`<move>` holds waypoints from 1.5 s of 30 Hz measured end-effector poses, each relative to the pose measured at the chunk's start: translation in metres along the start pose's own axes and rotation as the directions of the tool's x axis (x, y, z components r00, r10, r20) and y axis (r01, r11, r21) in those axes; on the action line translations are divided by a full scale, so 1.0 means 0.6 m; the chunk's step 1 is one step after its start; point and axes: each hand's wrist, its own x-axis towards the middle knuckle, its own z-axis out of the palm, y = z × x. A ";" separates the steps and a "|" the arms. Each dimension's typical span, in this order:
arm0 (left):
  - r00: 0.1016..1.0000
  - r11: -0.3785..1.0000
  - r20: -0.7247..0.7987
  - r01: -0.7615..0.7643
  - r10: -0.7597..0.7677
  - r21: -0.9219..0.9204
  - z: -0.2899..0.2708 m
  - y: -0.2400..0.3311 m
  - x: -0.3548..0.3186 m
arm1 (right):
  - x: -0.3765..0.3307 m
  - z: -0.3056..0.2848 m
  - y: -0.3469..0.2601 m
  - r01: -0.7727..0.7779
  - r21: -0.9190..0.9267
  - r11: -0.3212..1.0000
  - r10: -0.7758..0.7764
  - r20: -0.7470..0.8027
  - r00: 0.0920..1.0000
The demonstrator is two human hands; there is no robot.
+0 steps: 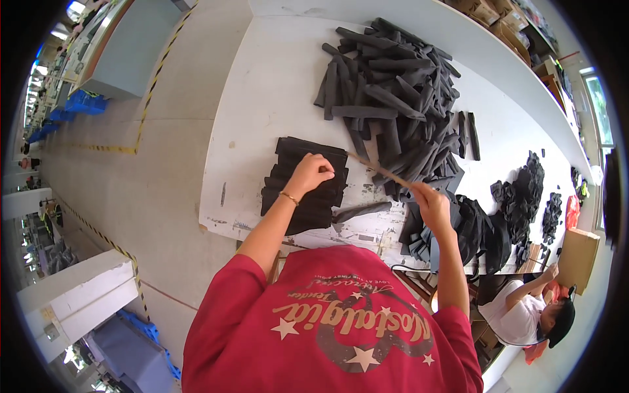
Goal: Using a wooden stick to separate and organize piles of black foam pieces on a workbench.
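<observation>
My left hand (312, 174) is over a flat stack of black fabric pieces (288, 196) near the front of the white table. Its fingers are curled together, and whatever may be in them is hidden. My right hand (430, 202) grips one end of a thin brown stick (383, 171), which slants left so its far tip is beside the stack's right edge. Beyond it rises a large heap of dark grey, rolled fabric tubes (400, 85). One loose grey tube (362, 211) lies between the stack and my right forearm.
More black cloth (475, 226) and bunched dark bundles (521, 196) lie along the table to the right. A person in a white top (521, 311) works at the far right, by a cardboard box (576, 262). A raised white ledge (511, 59) borders the table's back.
</observation>
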 end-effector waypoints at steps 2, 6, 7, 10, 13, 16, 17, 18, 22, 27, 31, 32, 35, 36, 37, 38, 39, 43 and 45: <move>0.998 0.992 0.008 0.067 -0.066 -0.107 -0.016 0.017 0.003 | -0.037 -0.011 0.011 -0.003 -0.016 1.000 0.004 0.021 1.000; 0.996 0.985 0.031 0.083 -0.079 -0.154 -0.031 0.028 0.002 | -0.049 -0.026 -0.004 0.061 -0.045 0.997 -0.059 0.042 0.997; 0.994 0.980 0.045 0.103 -0.097 -0.169 -0.034 0.033 0.003 | -0.047 -0.027 -0.008 0.060 -0.046 0.997 -0.058 0.038 0.998; 0.991 0.971 0.063 0.125 -0.114 -0.203 -0.036 0.039 0.001 | -0.030 -0.020 -0.019 0.094 -0.134 0.987 -0.082 0.093 0.992; 0.998 0.980 0.034 0.063 -0.057 -0.188 -0.030 0.052 0.001 | -0.007 0.017 -0.033 0.181 -0.153 0.972 -0.168 0.093 0.981; 0.993 0.990 0.005 -0.116 0.116 -0.078 -0.012 0.112 0.012 | 0.019 0.089 -0.068 0.148 0.008 0.989 -0.148 0.069 0.987; 0.970 0.971 -0.056 -0.238 0.237 -0.024 -0.006 0.134 0.007 | 0.025 0.114 -0.086 0.144 0.115 0.983 -0.148 0.032 0.988; 0.928 0.935 -0.110 -0.354 0.356 0.039 -0.006 0.152 -0.002 | 0.028 0.131 -0.104 0.143 0.221 0.965 -0.145 -0.005 0.989; 0.462 0.957 -0.886 -0.235 -0.044 -0.170 -0.034 0.200 -0.054 | 0.003 0.148 -0.124 -0.355 0.581 0.733 0.143 0.378 0.915; 0.838 -0.282 0.010 -0.173 -0.545 -0.944 0.055 0.122 -0.069 | -0.013 0.201 -0.196 -0.080 0.449 0.890 0.087 0.006 0.996; 0.791 -0.275 -0.022 -0.238 -0.611 -0.931 0.051 0.152 -0.054 | -0.013 0.213 -0.226 -0.096 0.438 0.894 0.168 -0.127 0.978; 0.757 -0.246 -0.041 -0.262 -0.652 -0.933 0.039 0.157 -0.048 | -0.018 0.210 -0.224 -0.094 0.436 0.895 0.165 -0.128 0.978; 0.678 -0.134 -0.102 -0.287 -0.728 -0.948 0.002 0.133 -0.035 | -0.065 0.199 -0.202 -0.137 0.278 0.951 0.127 0.053 0.990; 0.634 -0.051 -0.144 -0.279 -0.760 -0.959 -0.010 0.124 -0.032 | -0.077 0.189 -0.202 -0.136 0.276 0.952 0.125 0.054 0.991; 0.589 0.014 -0.164 -0.250 -0.791 -0.968 -0.018 0.128 -0.027 | -0.088 0.176 -0.203 -0.147 0.305 0.941 0.125 0.092 0.988; 0.592 0.010 -0.157 -0.243 -0.790 -0.970 -0.022 0.121 -0.028 | -0.102 0.167 -0.200 -0.162 0.333 0.929 0.125 0.128 0.984; 0.617 0.039 -0.170 -0.220 -0.768 -0.975 -0.027 0.112 -0.029 | -0.119 0.165 -0.183 -0.127 0.332 0.935 0.091 0.121 0.988; 0.654 -0.035 -0.052 -0.119 -0.755 -0.992 0.019 0.119 -0.024 | -0.157 0.099 -0.162 -0.214 0.306 0.928 0.137 0.255 0.957; 0.702 -0.031 -0.015 -0.053 -0.712 -0.998 0.032 0.130 -0.029 | -0.177 0.093 -0.158 -0.208 0.303 0.930 0.145 0.219 0.965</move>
